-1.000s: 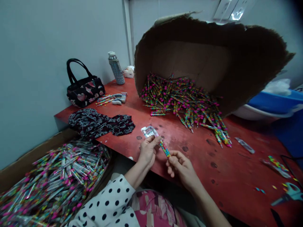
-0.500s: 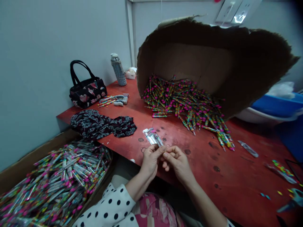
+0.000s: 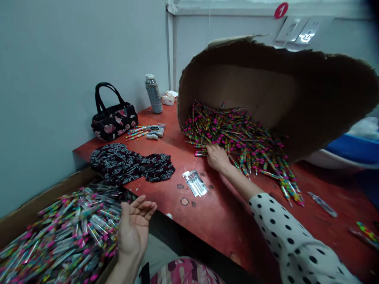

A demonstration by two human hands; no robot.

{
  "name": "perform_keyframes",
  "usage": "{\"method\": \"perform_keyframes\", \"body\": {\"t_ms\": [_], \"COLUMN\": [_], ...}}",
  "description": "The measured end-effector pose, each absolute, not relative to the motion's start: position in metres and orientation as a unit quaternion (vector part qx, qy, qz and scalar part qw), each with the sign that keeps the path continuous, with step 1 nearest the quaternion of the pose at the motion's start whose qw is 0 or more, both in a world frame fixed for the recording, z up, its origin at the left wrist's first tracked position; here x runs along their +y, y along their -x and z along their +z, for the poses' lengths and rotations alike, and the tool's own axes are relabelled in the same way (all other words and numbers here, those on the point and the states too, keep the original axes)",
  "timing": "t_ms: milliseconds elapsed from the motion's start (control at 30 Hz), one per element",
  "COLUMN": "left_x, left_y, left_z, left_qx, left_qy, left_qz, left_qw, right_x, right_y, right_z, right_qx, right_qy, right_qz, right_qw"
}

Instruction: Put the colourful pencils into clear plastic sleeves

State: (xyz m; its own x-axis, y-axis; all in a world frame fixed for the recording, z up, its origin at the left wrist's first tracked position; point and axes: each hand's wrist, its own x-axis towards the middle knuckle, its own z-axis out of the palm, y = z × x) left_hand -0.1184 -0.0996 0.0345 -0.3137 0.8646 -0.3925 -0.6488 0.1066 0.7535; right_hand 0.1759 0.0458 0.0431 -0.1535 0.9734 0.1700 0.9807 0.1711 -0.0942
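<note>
left hand (image 3: 133,228) open, grip wide and empty, beside bagged pens (image 3: 74,225); right hand (image 3: 217,157) at loose pens (image 3: 245,146) on worktop (image 3: 219,225) (grip unclear, cannot tell)

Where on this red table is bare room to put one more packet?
Bare red table lies between the black floral cloth and the clear pen packet, and left of the polka-dot sleeve. Crowded: the multicoloured pen pile at the tilted cardboard box, where the right hand touches.
</note>
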Motion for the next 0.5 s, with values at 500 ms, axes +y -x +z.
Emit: {"method": "perform_keyframes", "body": {"t_ms": [500], "left_x": [-0.100], "left_y": [0.094], "left_z": [0.027], "left_qx": [0.464], "left_qy": [-0.213], "left_qz": [0.583], "left_qw": [0.632], "right_x": [0.054], "right_y": [-0.197], "right_z": [0.037], "right_qx": [-0.739], "right_qy": [0.635], "right_qz": [0.128], "right_qw": [0.185]}}
